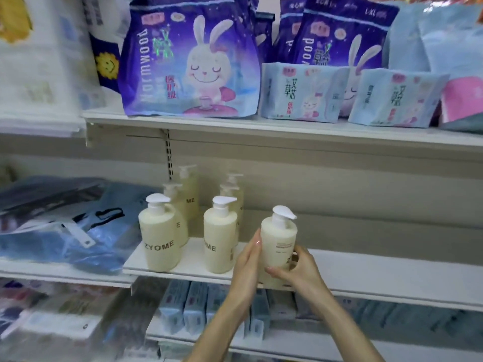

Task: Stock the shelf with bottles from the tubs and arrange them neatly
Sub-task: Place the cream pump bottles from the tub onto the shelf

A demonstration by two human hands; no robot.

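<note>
Bottle count first: seven cream pump bottles in total. Six stand on the middle shelf (392,270) toward its left end, in two columns of three running from the front edge to the back. The front-left bottle (159,236) reads ZYOME, while the front-right bottle (220,236) only shows "OME". The four behind them are mostly covered, just pumps and bits of shoulder.

The seventh bottle (278,246) is upright at the shelf's front edge, just right of the second column, and both hands are on it. My right hand (300,267) wraps round its lower right side, thumb across the front. My left hand (248,259) is against its left side, thumb lying up along it. The other fingers go round behind, so I can't see them. Its label is turned sideways and the small print is unreadable. Its base is hidden by the hands, so I can't tell if it's actually sitting on the shelf.

On the upper shelf (287,129) there are two big purple bunny packs (188,61) in front, with more tucked behind that I can't count. There are also two small light-blue packs (300,92). The blue plastic-wrapped stuff (65,226) at the middle shelf's left end is blurry. The boxes (183,304) on the shelf below are partly hidden by the arms.
</note>
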